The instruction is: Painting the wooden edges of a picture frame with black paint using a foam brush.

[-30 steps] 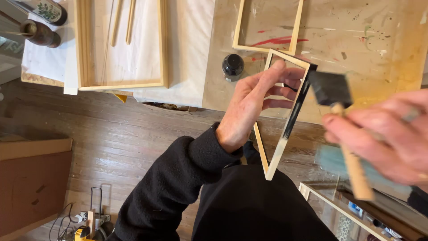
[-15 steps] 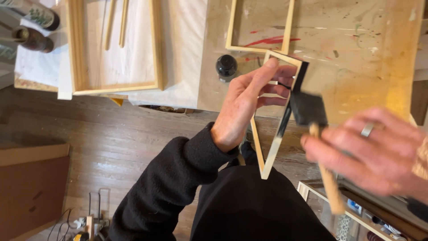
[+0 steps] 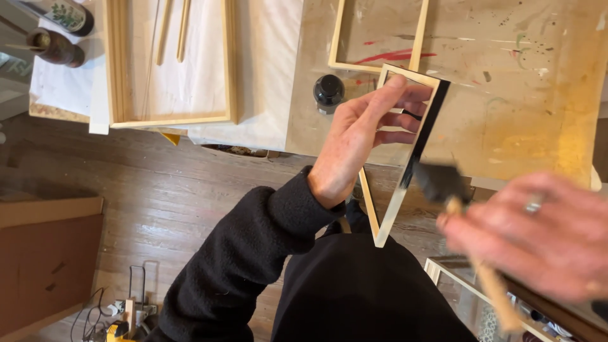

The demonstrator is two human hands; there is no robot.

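My left hand [image 3: 358,142] grips a small light wooden frame [image 3: 394,206], tilted on edge above the table's near edge. The frame's right side is black along its upper part and bare wood lower down. My right hand [image 3: 544,237], blurred and close to the camera, holds a foam brush with a wooden handle [image 3: 487,285]. The brush's black head [image 3: 437,182] touches the frame's right side where black meets bare wood. A ring sits on one finger of my right hand.
A small black jar [image 3: 329,92] stands on the paint-stained board [image 3: 525,95]. Another wooden frame [image 3: 373,35] lies behind it, and a larger frame [image 3: 171,117] with two sticks lies on white paper. Two bottles [image 3: 57,31] stand at the far left. Below is wooden floor [image 3: 158,196].
My right hand has slid the brush down the frame's right side toward me. The black stretch now reaches lower. My left hand keeps its hold on the frame.
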